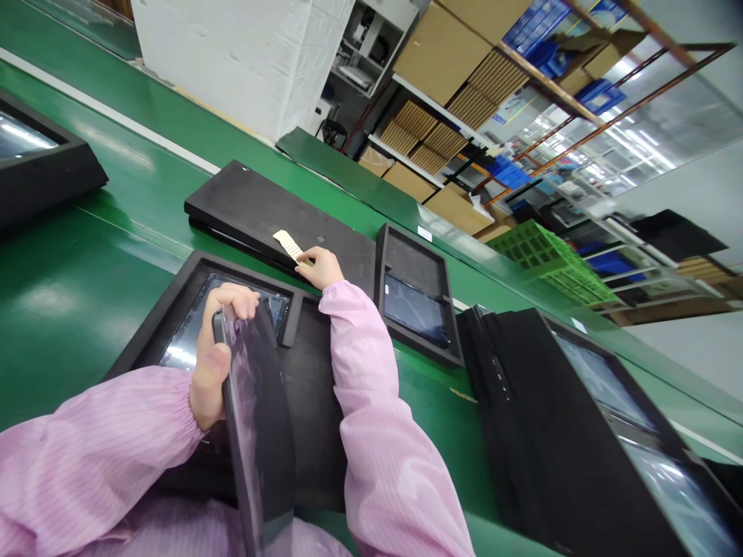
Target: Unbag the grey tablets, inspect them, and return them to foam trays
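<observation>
— In the head view, what is the left hand point(217, 344) doing?
— Just left of the frame's centre, its fingers are curled around the edge of a flat dark panel point(261, 433), thumb on one side. The panel is tilted up nearly on edge, reaching down to the bottom of the frame, its face glossy.

— And the right hand point(320, 268)?
— Near the middle of the frame, its fingers are pinched together on the end of a pale yellow strip point(289, 245) with rows of small dark marks. The strip is over a black slab point(279, 205); I can't tell whether it touches it.

— What's beneath the panel?
— A black foam tray point(316, 387) on the green desk point(421, 402), left of and below centre. A shiny screen point(217, 305) sits in its upper-left compartment.

— Anything around them?
— A smaller foam tray point(413, 259) right of centre, with a dark screen in its lower compartment. Black trays point(522, 410) stand stacked at the lower right, and another black tray point(52, 178) is cut off at the left edge.
</observation>
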### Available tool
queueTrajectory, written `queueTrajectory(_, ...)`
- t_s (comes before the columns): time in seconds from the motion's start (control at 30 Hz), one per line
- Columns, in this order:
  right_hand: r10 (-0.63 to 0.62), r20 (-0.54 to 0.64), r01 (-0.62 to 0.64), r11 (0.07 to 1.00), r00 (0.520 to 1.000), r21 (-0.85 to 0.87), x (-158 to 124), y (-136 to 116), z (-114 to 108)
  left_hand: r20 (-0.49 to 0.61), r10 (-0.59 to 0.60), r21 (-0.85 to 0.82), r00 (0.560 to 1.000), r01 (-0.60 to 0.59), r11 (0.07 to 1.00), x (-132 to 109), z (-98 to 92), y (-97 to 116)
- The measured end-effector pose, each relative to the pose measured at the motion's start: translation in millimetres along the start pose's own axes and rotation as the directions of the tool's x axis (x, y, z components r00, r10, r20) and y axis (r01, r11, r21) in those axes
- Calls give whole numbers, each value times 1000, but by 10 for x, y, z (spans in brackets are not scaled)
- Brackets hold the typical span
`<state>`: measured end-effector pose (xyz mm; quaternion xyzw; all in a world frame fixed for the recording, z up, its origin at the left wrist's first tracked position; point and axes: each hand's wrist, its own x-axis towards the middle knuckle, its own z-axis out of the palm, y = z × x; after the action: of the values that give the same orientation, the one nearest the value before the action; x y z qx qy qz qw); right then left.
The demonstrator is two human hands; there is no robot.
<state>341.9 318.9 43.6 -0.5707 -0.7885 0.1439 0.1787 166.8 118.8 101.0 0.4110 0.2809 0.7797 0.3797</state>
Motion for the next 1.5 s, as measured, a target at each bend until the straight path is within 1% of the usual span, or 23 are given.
queueTrajectory(0.1, -54, 39, 53, 998, 998, 21, -21, 27, -63, -7, -5, -31, 1000, 5, 1000, -8, 4, -3)
queueTrajectory(0.23, -77, 31, 76, 996, 997, 37, -26, 56, -67, -12, 6, -55, 1000, -7, 998, -3, 8, 1)
queueTrajectory(0.43, -19, -44, 19, 1000, 999, 19, 2, 45, 32, -2, 4, -33, 1000, -4, 999, 3, -8, -17)
queueTrajectory(0.6, 33, -76, -33, 999, 997, 3, 4, 8, 63, 15, 13, -31, 1000, -12, 999, -11, -17, -40)
queueTrajectory(0.73, 72, -92, -70, 997, 993, 34, -11, -47, 38, 12, -42, -30, 999, 43, 999, -2, -7, -65)
queueTrajectory(0.8, 80, -85, -74, 994, 993, 78, -3, -76, -5, 48, -52, -22, 998, 53, 998, 15, -5, -108)
queueTrajectory(0.87, 73, -63, -63, 988, 995, 143, 4, -109, -92, 100, -30, 8, 995, 29, 1000, 40, 1, -170)
queueTrajectory(0.97, 48, -66, -30, 968, 997, 247, -83, -201, -351, 166, -15, 69, 986, 3, 998, 82, 39, -252)
queueTrajectory(1.03, 8, -118, 30, 946, 993, 322, -296, -322, -616, 197, -16, 110, 980, -6, 994, 104, 97, -274)
queueTrajectory(1.07, -24, -152, 77, 931, 988, 358, -463, -404, -765, 205, -13, 131, 979, -15, 991, 112, 135, -276)
queueTrajectory(1.13, -182, -221, 268, 839, 958, 473, -903, -604, -1059, 213, -9, 172, 977, -28, 985, 122, 224, -271)
queueTrajectory(1.17, -245, -230, 329, 808, 942, 489, -1157, -712, -1188, 218, -14, 187, 976, -28, 982, 125, 272, -270)
queueTrajectory(1.23, -316, -186, 367, 796, 930, 481, -1674, -910, -1383, 224, -29, 198, 974, -16, 980, 134, 367, -282)
queueTrajectory(1.33, -404, -39, 383, 826, 914, 413, -2321, -1095, -1502, 239, -39, 216, 970, -14, 976, 157, 487, -347)
queueTrajectory(1.4, -417, 29, 384, 860, 909, 335, -2615, -1136, -1494, 262, -27, 247, 965, -40, 968, 181, 544, -417)
queueTrajectory(1.43, -404, 38, 377, 881, 914, 286, -2724, -1141, -1476, 272, -21, 259, 962, -52, 964, 196, 565, -457)
queueTrajectory(1.5, -352, 18, 342, 921, 936, 185, -2878, -1139, -1432, 277, -21, 282, 961, -60, 958, 230, 590, -543)
